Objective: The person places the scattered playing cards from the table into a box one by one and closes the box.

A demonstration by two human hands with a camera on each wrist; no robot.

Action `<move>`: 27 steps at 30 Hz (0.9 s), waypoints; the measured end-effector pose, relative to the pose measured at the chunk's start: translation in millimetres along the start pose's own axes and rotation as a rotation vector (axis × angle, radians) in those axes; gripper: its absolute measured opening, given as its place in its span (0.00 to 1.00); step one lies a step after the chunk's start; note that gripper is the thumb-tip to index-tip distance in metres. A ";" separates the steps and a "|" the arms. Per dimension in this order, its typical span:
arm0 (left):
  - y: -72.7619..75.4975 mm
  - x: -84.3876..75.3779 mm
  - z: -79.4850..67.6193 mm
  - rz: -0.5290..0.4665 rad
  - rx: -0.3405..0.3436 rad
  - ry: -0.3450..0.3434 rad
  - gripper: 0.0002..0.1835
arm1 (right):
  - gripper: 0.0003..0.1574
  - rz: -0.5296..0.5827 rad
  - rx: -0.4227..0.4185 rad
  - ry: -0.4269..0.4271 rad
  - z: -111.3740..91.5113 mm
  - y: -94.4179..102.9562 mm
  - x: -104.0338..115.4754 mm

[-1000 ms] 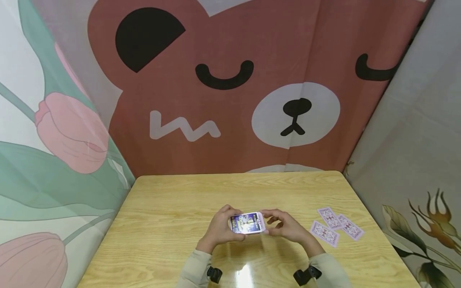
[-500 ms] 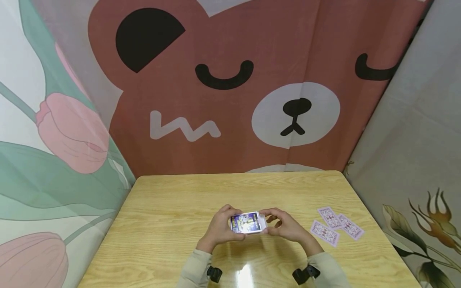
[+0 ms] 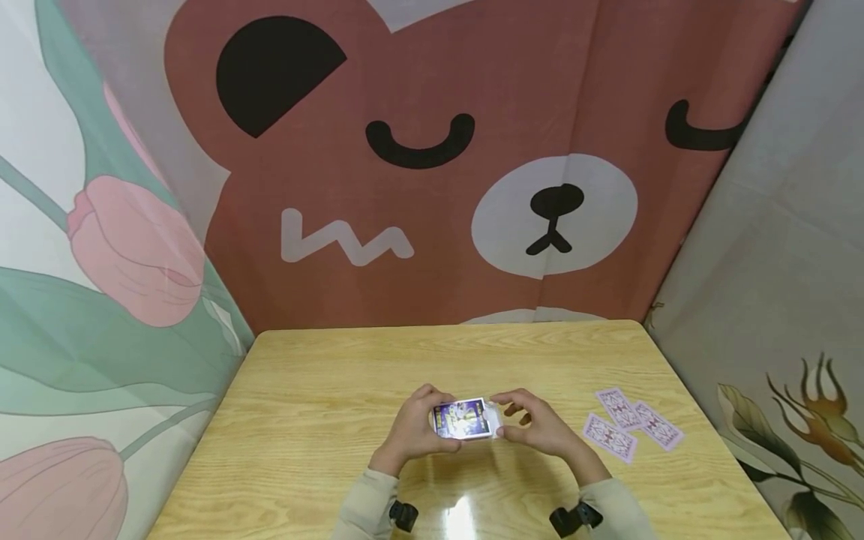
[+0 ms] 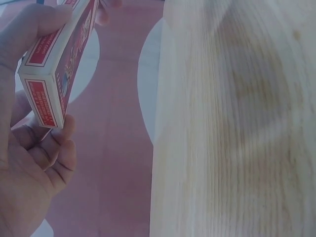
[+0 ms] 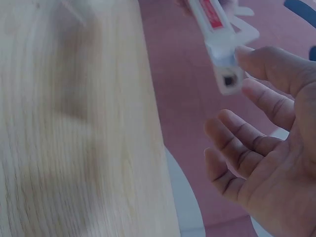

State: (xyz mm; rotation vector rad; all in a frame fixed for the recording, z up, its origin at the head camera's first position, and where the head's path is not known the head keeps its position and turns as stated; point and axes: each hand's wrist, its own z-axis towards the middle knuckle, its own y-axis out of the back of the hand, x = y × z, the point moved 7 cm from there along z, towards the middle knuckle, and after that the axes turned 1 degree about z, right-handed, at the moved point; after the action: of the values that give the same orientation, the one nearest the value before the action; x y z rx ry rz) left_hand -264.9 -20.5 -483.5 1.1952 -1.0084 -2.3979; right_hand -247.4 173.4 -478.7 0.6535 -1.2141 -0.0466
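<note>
In the head view, my left hand grips a playing-card box above the table, its purple picture face up. The left wrist view shows the box's red-and-white edge between thumb and fingers. A whitish flap sticks out at the box's right end. Beside it is my right hand, thumb and index finger close to the flap, the other fingers loosely bent. In the right wrist view, the flap shows a dark spot and is blurred; the thumb and index fingertips are at its side, and firm contact is unclear.
Several cards with pink patterned backs lie loosely grouped on the right of the wooden table. A bear-print cloth hangs behind the table, with printed curtains on both sides. Dark devices are strapped at the wrists.
The pinkish piece at the box's right end is gone from view, and a whitish flap shows there now. My right fingers shifted slightly at that end; the left hand keeps its hold.
</note>
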 end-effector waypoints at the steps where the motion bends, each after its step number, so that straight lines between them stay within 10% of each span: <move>1: 0.0 0.0 -0.4 0.002 -0.002 -0.003 0.35 | 0.29 -0.024 -0.013 0.001 -1.5 1.7 -3.7; 27: 2.0 -0.2 -1.8 0.038 -0.016 -0.017 0.34 | 0.29 -0.682 -0.208 0.003 -39.0 36.9 -24.4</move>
State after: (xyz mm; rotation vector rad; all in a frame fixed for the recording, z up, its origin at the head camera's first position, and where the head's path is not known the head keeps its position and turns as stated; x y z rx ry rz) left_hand -263.5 -22.7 -482.8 1.1420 -1.0062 -2.3858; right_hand -233.5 229.8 -488.9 0.8551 -0.9204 -0.7307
